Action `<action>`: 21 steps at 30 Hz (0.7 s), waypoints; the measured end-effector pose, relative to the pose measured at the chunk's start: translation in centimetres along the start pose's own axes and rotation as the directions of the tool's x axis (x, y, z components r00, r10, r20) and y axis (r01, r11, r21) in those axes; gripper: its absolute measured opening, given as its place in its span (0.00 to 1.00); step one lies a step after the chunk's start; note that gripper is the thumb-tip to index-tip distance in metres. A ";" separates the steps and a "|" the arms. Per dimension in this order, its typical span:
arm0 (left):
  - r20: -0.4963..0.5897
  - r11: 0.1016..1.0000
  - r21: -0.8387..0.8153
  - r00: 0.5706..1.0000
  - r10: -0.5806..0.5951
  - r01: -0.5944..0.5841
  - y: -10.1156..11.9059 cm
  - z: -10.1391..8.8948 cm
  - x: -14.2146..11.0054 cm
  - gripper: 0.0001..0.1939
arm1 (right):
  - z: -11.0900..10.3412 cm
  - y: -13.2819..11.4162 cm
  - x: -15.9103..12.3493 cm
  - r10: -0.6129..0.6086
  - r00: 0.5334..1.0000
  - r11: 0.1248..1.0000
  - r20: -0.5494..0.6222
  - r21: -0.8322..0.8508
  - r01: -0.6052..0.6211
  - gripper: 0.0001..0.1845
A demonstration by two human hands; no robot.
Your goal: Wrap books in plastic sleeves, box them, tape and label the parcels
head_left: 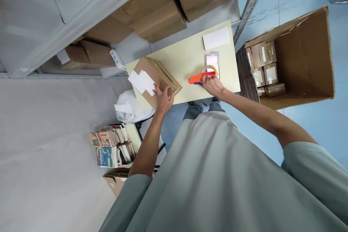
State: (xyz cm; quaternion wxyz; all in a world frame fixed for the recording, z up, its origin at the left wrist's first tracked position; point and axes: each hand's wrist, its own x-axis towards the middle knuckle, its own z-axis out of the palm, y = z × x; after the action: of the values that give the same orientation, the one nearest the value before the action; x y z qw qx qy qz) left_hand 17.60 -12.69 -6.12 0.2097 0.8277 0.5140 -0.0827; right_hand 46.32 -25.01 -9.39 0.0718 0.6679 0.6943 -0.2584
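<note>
Tape dispenser (196, 78) in right hand (213, 85), box (161, 74) under left hand (163, 98)

The right hand grips the dispenser above the table (187, 50); the left, fingers spread, rests on the box at the table's other end. Writing on the box's papers (141, 81) is unreadable. A pixelated item (212, 59) lies partly behind the dispenser. Beyond are shelf boxes (154, 7), cut off above, and an open carton (307, 58) on blue floor (252, 123).

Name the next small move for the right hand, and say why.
Probably bring the tape gun over to the box: the right hand holds it apart from the box, while the left hand rests on the box, perhaps steadying it.
</note>
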 end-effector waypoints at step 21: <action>-0.009 0.997 -0.034 0.998 0.062 -0.063 0.8 0.6 -1.2 0.31 | -1.5 -11.7 8.5 0.207 0.977 0.935 0.047 0.286 -0.211 0.25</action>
State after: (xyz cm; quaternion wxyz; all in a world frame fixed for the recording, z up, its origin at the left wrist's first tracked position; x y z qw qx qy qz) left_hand 17.85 -14.24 -6.04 0.2244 0.8399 0.4899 -0.0641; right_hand 34.55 -16.43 -8.83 0.0059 0.7391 0.5735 -0.3534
